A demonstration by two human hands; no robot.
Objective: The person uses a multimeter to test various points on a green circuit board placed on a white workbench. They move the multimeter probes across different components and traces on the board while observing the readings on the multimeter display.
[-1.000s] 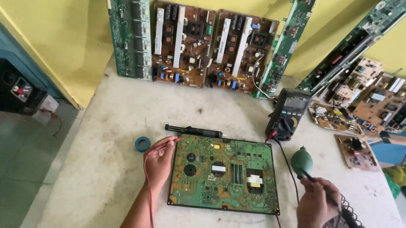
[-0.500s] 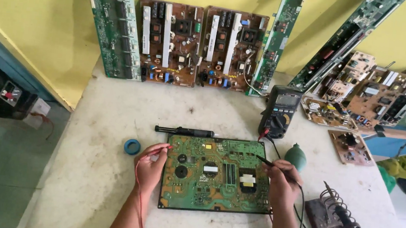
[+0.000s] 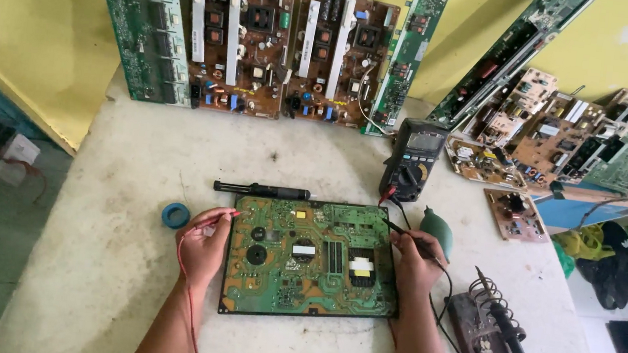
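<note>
A green circuit board (image 3: 311, 259) lies flat on the pale worktable (image 3: 129, 182) in front of me. My left hand (image 3: 203, 246) rests at the board's left edge, fingers closed on a red test probe (image 3: 219, 217) whose red lead runs down along my forearm. My right hand (image 3: 415, 261) sits at the board's right edge and grips a black test probe (image 3: 401, 229), tip touching the board's upper right corner. Both leads go to a dark multimeter (image 3: 412, 160) standing just behind the board.
A black desoldering pump (image 3: 260, 190) lies along the board's far edge. A blue tape roll (image 3: 176, 215) sits left, a green blower bulb (image 3: 438, 231) right, a soldering iron in its stand (image 3: 495, 328) at lower right. Several circuit boards (image 3: 288, 47) lean on the yellow wall.
My right hand came from the soldering stand at the right to the board's right edge, now holding the black probe on the board. The left hand stayed put with the red probe.
</note>
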